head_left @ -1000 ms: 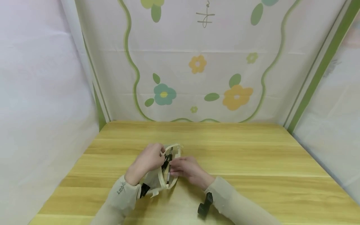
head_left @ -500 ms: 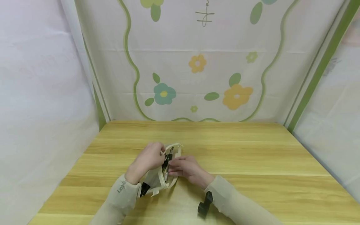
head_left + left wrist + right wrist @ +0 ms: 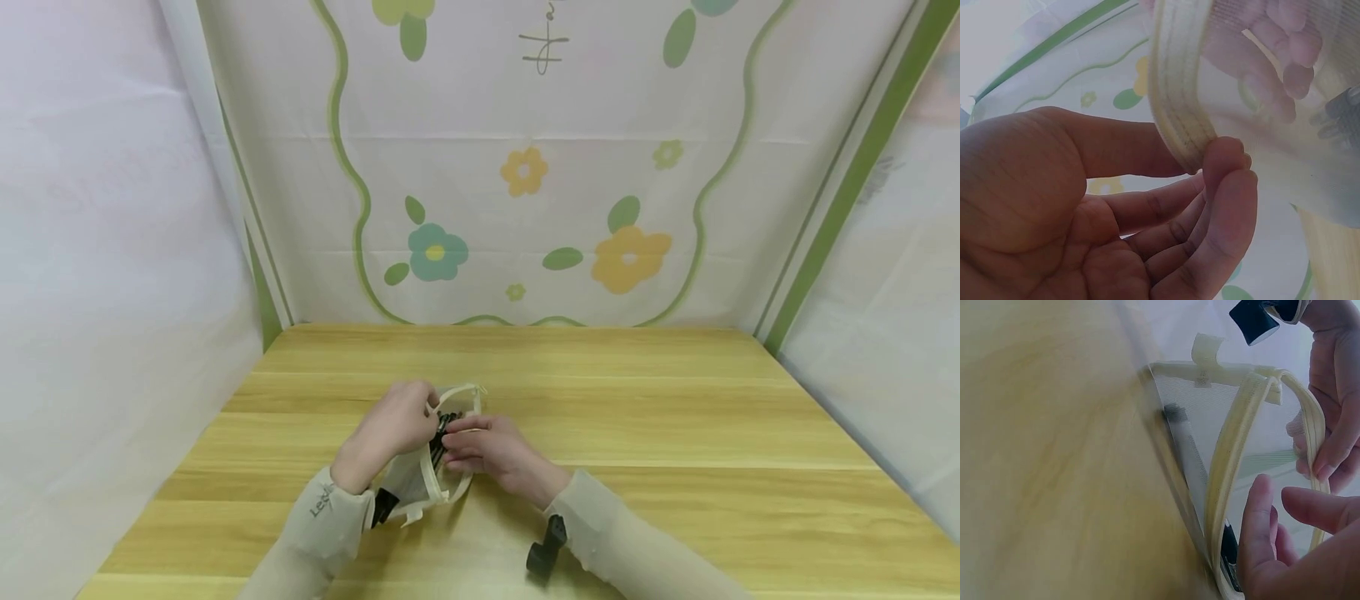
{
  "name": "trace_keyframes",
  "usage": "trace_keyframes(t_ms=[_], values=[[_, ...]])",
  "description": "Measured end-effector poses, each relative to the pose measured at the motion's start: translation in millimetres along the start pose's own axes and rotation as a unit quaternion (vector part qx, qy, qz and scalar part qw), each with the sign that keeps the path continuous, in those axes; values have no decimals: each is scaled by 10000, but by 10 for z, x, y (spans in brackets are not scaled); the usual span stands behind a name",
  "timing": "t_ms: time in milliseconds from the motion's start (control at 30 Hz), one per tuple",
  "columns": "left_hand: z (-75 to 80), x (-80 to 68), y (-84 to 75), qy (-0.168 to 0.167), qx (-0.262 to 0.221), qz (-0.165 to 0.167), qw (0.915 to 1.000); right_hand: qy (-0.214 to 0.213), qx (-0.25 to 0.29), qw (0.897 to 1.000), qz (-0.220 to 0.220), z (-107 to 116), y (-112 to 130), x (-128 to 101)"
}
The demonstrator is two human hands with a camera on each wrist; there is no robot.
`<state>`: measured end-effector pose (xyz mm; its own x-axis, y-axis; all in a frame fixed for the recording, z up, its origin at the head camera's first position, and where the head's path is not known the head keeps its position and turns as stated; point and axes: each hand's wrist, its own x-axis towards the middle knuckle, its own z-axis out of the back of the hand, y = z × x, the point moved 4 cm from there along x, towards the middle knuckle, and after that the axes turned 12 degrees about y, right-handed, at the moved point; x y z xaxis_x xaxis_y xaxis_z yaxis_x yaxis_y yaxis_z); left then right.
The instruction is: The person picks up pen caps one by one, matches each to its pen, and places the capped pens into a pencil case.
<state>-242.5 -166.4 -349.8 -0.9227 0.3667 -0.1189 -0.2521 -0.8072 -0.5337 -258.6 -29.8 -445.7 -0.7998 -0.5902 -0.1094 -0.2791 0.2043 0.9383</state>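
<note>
A pale mesh pencil case (image 3: pixel 410 473) with cream zipper edges stands unzipped on the table in the head view. My left hand (image 3: pixel 396 423) pinches one zipper edge (image 3: pixel 1182 94) between thumb and finger, holding the mouth apart. Over the opening is my right hand (image 3: pixel 497 454), with thumb and fingers apart and nothing seen between them in the right wrist view. Dark pens (image 3: pixel 441 427) lie inside, partly hidden by both hands. Through the mesh in the right wrist view a pen (image 3: pixel 1190 453) shows along the bottom, and a black one (image 3: pixel 1229 549) beside the right fingers.
The wood-grain table (image 3: pixel 637 417) extends around the case. A floral cloth (image 3: pixel 525 233) hangs behind it, with white cloth walls on both sides. A black wrist-worn device (image 3: pixel 547 546) sticks out below the right sleeve.
The slim pen at my right fingertips has gone down into the case and no longer shows there. My right fingers have spread and shifted slightly left. The left hand keeps its hold.
</note>
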Motion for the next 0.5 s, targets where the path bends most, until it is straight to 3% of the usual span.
trace_keyframes(t_ms=[300,500], values=[[21,-11,-17,17,-3,11,10000,22,-235,9997,22,4,46,-46],[-1,-23,-20,84,-108,39,9999,62,-467,9989,-30,169,96,-185]])
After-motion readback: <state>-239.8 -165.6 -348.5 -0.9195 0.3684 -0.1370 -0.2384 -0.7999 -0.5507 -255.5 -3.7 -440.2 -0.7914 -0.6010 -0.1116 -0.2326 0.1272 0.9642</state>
